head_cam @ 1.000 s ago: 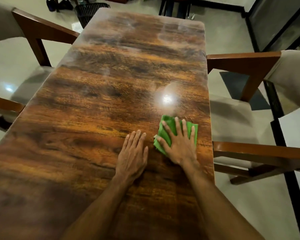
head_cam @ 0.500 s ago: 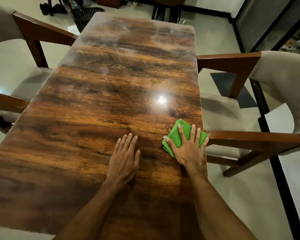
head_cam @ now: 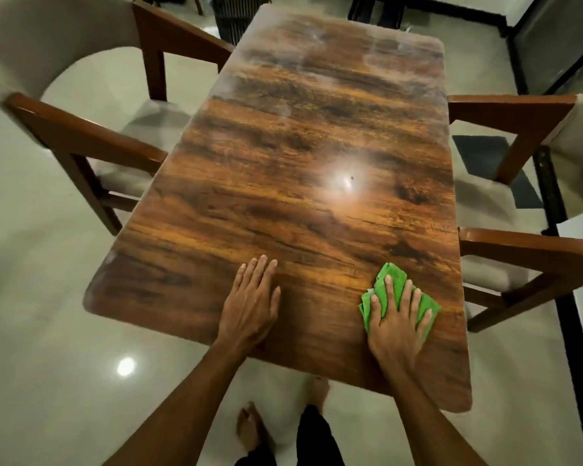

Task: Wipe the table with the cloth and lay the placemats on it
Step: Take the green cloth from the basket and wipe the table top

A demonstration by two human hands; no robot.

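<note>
A long glossy wooden table (head_cam: pixel 303 156) runs away from me. My right hand (head_cam: pixel 398 321) lies flat with spread fingers on a folded green cloth (head_cam: pixel 392 280), pressing it to the tabletop near the right edge, close to the near end. My left hand (head_cam: pixel 251 302) rests palm down on the bare wood, fingers together, to the left of the cloth and holding nothing. No placemats are in view.
Wooden armchairs with pale cushions stand on both sides: one at the left (head_cam: pixel 91 136), one at the right (head_cam: pixel 532 253). A dark basket (head_cam: pixel 236 11) sits on the tiled floor beyond the far end. My bare feet (head_cam: pixel 249 428) show below the near edge.
The camera has pulled back, so the near table end and floor now show. My right hand has drawn the cloth toward the near end along the right edge; the left hand stays flat.
</note>
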